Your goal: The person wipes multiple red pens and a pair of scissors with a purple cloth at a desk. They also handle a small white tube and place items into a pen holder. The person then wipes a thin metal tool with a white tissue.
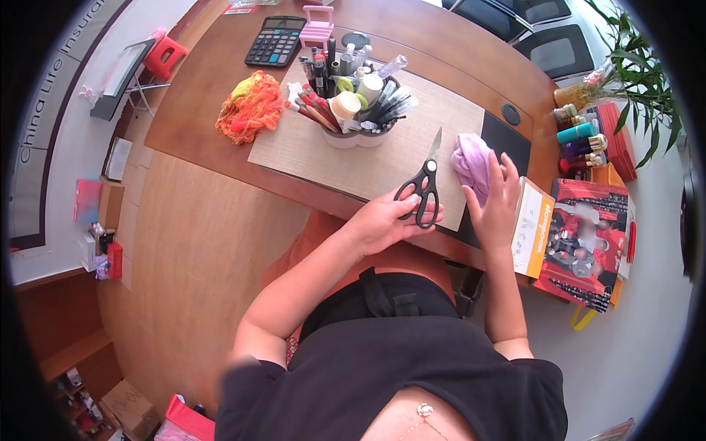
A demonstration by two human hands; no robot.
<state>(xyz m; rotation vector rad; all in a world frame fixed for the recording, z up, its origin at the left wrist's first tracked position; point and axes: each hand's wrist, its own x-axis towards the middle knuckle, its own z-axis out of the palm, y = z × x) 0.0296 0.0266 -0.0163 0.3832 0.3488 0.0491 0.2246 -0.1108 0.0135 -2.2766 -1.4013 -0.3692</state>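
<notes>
My left hand [389, 220], palm up, holds a pair of scissors [428, 182] with black handles. Its thumb rests on one handle loop, with the fingers underneath. The blades are closed and point toward the far side of the desk. My right hand [493, 209] is raised with its fingers apart and nothing in it. Beside that hand lies a crumpled lilac cloth [470, 160], partly covered by the fingers; whether they touch it I cannot tell. Beyond the scissors, a grey organizer [356, 139] is packed with pens, markers and round containers.
A beige mat [309, 154] lies on the wooden desk [193, 110]. Orange-yellow netting [251, 107], a calculator [276, 41] and a pink chair-shaped stand [317, 25] are at the left and back. On the right are a notepad [532, 231], a red printed bag [584, 242] and several bottles [576, 133].
</notes>
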